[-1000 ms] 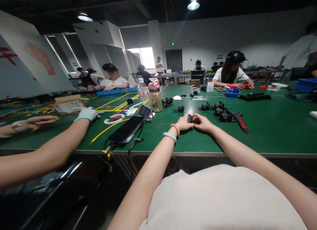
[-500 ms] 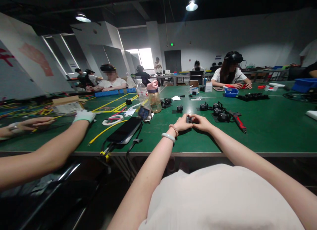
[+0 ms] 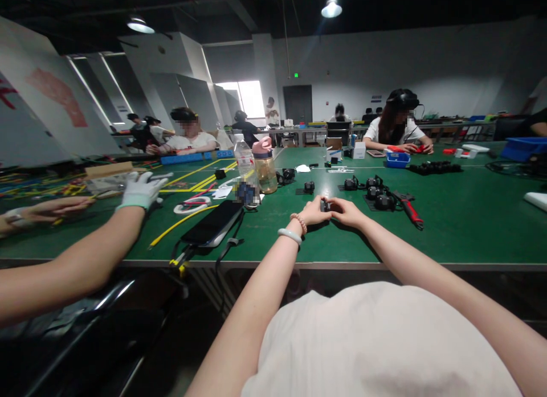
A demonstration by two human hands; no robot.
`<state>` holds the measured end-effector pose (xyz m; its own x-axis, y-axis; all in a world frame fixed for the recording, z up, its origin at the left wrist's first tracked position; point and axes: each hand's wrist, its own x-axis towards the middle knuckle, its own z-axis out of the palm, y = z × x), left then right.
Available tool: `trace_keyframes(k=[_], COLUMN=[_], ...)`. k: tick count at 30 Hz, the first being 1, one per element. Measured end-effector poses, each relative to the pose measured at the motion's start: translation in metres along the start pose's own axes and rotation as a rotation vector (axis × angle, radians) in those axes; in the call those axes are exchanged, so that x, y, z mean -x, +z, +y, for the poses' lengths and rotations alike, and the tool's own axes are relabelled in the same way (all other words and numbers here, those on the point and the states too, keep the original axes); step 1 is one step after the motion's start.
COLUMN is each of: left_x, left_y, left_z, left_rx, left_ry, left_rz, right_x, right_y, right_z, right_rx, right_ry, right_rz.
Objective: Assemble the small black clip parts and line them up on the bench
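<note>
Near the front middle of the green table [image 3: 273, 237], my left hand [image 3: 315, 211] and my right hand [image 3: 345, 212] meet around a small black part [image 3: 326, 205]. Fingers of both hands are closed on it and cover most of it. Beyond them stands a single black part [image 3: 309, 187] on a dark flat piece. To the right is a group of similar black parts [image 3: 383, 200], with a red and black tool [image 3: 411, 211] lying beside it. A black phone-like device [image 3: 213, 223] with cables lies left of my hands.
A pink-lidded bottle [image 3: 265, 172] and a clear bottle [image 3: 244, 160] stand behind the device. At the left, a co-worker's gloved hand [image 3: 141, 192] is over the table near yellow cables. A blue bin [image 3: 397, 159] sits farther back.
The co-worker's gloved hand at the left has lifted and its fingers have spread. The view has shifted slightly. My hands stay together around the black part.
</note>
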<state>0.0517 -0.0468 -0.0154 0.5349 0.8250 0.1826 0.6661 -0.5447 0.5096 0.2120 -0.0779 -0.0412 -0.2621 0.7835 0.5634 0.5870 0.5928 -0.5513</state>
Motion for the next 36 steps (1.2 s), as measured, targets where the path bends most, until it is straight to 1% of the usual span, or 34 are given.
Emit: trace_keyframes(k=[4, 12, 16, 19, 22, 25, 30, 36], left_x=[-0.0017, -0.0017, -0.0002, 0.0007, 0.0010, 0.0004, -0.0013, -0.0020], left_y=[0.0021, 0.0016, 0.0000, -0.0011, -0.0015, -0.0006, 0.0010, 0.0004], left_z=[-0.0038, -0.0036, -0.0009, 0.0010, 0.0016, 0.0001, -0.0033, -0.0042], left_rx=[-0.007, -0.016, -0.006, -0.002, 0.011, 0.015, 0.004, 0.010], left_ry=[0.020, -0.004, -0.002, -0.020, -0.030, -0.024, -0.016, -0.017], left_rz=[-0.002, -0.002, -0.011, -0.016, -0.020, -0.021, -0.021, -0.032], right_x=[-0.0008, -0.0035, -0.0041, -0.0028, 0.0001, 0.0027, 0.0027, 0.0011], right_y=[0.0004, -0.0005, -0.0005, -0.0007, -0.0014, -0.0020, -0.0002, 0.0012], right_z=[0.0016, -0.0029, -0.0030, -0.0035, -0.0056, -0.0069, -0.0041, -0.0031], right_rx=[0.050, 0.125, 0.105, 0.070, -0.006, -0.077, -0.055, -0.036], right_ry=[0.010, 0.011, 0.015, 0.045, 0.056, 0.030, -0.014, 0.004], right_rz=[-0.006, -0.067, -0.072, -0.054, -0.047, -0.064, -0.067, -0.050])
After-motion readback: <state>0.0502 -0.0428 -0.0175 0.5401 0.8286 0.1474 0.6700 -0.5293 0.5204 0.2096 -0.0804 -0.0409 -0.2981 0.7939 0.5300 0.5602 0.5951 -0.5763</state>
